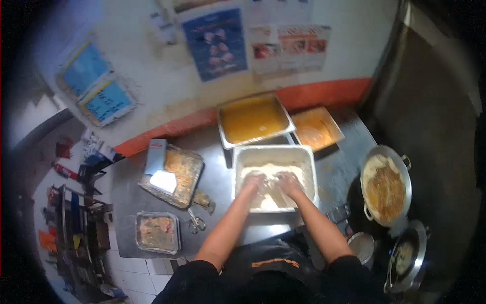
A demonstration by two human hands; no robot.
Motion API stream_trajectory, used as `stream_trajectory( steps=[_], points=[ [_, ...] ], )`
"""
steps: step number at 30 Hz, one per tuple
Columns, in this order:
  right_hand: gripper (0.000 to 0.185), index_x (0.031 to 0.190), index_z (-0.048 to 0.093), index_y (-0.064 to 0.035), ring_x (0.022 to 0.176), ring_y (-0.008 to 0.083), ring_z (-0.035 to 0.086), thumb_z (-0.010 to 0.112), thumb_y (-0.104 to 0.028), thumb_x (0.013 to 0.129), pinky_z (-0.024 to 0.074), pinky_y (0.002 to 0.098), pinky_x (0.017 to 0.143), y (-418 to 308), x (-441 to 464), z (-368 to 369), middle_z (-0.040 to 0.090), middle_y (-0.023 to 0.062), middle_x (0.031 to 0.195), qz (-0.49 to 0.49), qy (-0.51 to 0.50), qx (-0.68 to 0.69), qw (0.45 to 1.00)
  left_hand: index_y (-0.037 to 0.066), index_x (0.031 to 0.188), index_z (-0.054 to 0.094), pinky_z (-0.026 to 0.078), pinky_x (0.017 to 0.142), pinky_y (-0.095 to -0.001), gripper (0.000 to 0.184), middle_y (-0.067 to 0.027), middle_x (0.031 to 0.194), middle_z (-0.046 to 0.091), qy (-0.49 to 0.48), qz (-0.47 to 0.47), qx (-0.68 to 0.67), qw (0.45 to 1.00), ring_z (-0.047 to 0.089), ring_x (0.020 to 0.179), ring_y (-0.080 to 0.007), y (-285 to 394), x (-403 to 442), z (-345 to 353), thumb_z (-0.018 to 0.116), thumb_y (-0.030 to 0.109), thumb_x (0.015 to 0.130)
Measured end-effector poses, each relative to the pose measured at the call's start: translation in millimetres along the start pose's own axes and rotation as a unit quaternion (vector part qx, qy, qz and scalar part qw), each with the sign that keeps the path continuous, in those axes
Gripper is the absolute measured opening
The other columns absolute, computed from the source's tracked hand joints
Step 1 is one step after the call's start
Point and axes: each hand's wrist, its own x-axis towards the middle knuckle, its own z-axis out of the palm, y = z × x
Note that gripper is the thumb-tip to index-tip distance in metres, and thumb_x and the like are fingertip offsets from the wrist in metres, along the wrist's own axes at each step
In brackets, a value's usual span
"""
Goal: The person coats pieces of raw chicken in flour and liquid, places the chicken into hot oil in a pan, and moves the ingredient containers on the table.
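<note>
Both hands reach into a deep metal pan (310,175) with pale flour (268,201) in its bottom. On the left side of the flour is my left hand (254,181), its fingers curled and coated white. My right hand (287,183) faces it from the right, also curled and floury. Whitish lumps show between the two hands. Blur and flour hide what the fingers close on.
Behind stand a tray of yellow liquid (253,119) and an orange-stained tray (316,129). Leftward lie a crumb-covered board (183,169) with a cleaver (163,181), scissors (196,221) and a meat container (158,232). At right, a pan of bubbling oil (386,190) and another pan (405,258).
</note>
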Motion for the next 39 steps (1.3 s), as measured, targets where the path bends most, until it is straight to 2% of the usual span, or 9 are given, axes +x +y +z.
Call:
stream_trajectory(
  steps=[7, 15, 17, 19, 22, 28, 33, 36, 39],
  points=[
    [0.043, 0.103, 0.064, -0.0074, 0.098, 0.0276, 0.058, 0.065, -0.033, 0.069, 0.0425, 0.0332, 0.090, -6.0, 3.3, 9.9, 0.062, 0.0141, 0.105, -0.023, 0.051, 0.037, 0.998, 0.008, 0.091, 0.060, 0.046, 0.059, -0.0359, 0.023, -0.0065, 0.080, 0.058, -0.136, 0.027, -0.156, 0.978, 0.055, 0.069, -0.0187, -0.3, -8.2, 5.9, 0.064, 0.026, 0.078],
    [0.030, 0.082, 0.062, -0.0002, 0.081, 0.0322, 0.061, 0.064, -0.028, 0.069, 0.0478, 0.0391, 0.070, 4.2, 1.5, -2.6, 0.062, 0.0213, 0.087, 0.020, 0.038, 0.189, 0.981, 0.003, 0.112, 0.053, 0.043, 0.089, -0.0355, 0.040, -0.0156, 0.111, 0.057, 0.089, 0.273, 0.276, 0.917, 0.055, 0.102, -0.0273, 47.0, -69.9, -28.2, 0.059, 0.023, 0.078],
    [0.029, 0.080, 0.063, -0.0020, 0.079, 0.0318, 0.062, 0.066, -0.028, 0.069, 0.0485, 0.0386, 0.070, 51.3, 11.5, 23.3, 0.064, 0.0195, 0.084, -0.120, 0.041, -0.249, 0.960, 0.003, 0.110, 0.054, 0.042, 0.091, -0.0363, 0.036, -0.0163, 0.109, 0.057, 0.118, 0.319, 0.334, 0.879, 0.054, 0.102, -0.0293, 16.7, -60.3, -36.8, 0.055, 0.021, 0.078],
    [0.031, 0.081, 0.064, -0.0029, 0.078, 0.0319, 0.062, 0.068, -0.031, 0.068, 0.0488, 0.0385, 0.070, 59.6, 23.3, 23.9, 0.064, 0.0189, 0.085, -0.095, -0.058, -0.296, 0.949, 0.004, 0.111, 0.054, 0.040, 0.093, -0.0371, 0.034, -0.0161, 0.110, 0.057, 0.085, 0.390, 0.639, 0.658, 0.052, 0.105, -0.0293, 25.5, -80.3, -39.0, 0.051, 0.019, 0.080],
    [0.030, 0.082, 0.066, -0.0056, 0.078, 0.0310, 0.062, 0.069, -0.032, 0.066, 0.0489, 0.0376, 0.071, 40.6, 11.7, 20.0, 0.064, 0.0174, 0.083, -0.036, -0.020, -0.207, 0.977, 0.004, 0.116, 0.051, 0.038, 0.095, -0.0384, 0.038, -0.0168, 0.116, 0.054, 0.040, 0.382, 0.413, 0.826, 0.049, 0.109, -0.0294, 28.4, -100.9, -40.9, 0.048, 0.016, 0.081],
    [0.025, 0.081, 0.068, -0.0100, 0.079, 0.0302, 0.062, 0.069, -0.030, 0.067, 0.0487, 0.0367, 0.073, 70.4, 31.2, 36.7, 0.064, 0.0166, 0.084, 0.000, 0.015, -0.146, 0.989, 0.005, 0.117, 0.052, 0.036, 0.098, -0.0385, 0.038, -0.0168, 0.116, 0.054, 0.030, 0.330, 0.354, 0.875, 0.048, 0.110, -0.0303, 31.8, -109.0, -37.3, 0.046, 0.017, 0.081],
    [0.012, 0.073, 0.065, -0.0082, 0.073, 0.0319, 0.061, 0.065, -0.020, 0.070, 0.0479, 0.0390, 0.070, 63.1, 17.5, 33.5, 0.063, 0.0164, 0.076, -0.169, 0.169, -0.088, 0.967, 0.005, 0.112, 0.054, 0.039, 0.094, -0.0381, 0.034, -0.0154, 0.110, 0.057, 0.058, 0.386, 0.392, 0.833, 0.051, 0.105, -0.0304, 29.7, -106.5, -39.8, 0.046, 0.013, 0.080],
    [0.006, 0.073, 0.062, -0.0065, 0.074, 0.0339, 0.059, 0.061, -0.012, 0.071, 0.0470, 0.0401, 0.070, 73.2, 30.9, 47.6, 0.060, 0.0177, 0.073, -0.050, 0.071, 0.098, 0.991, 0.004, 0.108, 0.056, 0.042, 0.090, -0.0381, 0.032, -0.0151, 0.104, 0.059, 0.064, 0.410, 0.369, 0.832, 0.054, 0.099, -0.0306, 22.9, -94.7, -41.5, 0.047, 0.009, 0.078],
    [0.009, 0.075, 0.062, -0.0052, 0.077, 0.0353, 0.059, 0.062, -0.013, 0.070, 0.0466, 0.0401, 0.071, 2.4, -28.5, 14.4, 0.061, 0.0194, 0.077, -0.216, 0.143, -0.122, 0.958, 0.005, 0.102, 0.058, 0.045, 0.084, -0.0377, 0.028, -0.0162, 0.097, 0.059, 0.144, 0.446, 0.388, 0.794, 0.056, 0.092, -0.0305, 15.8, -93.6, -38.3, 0.052, 0.006, 0.074]
  ],
)
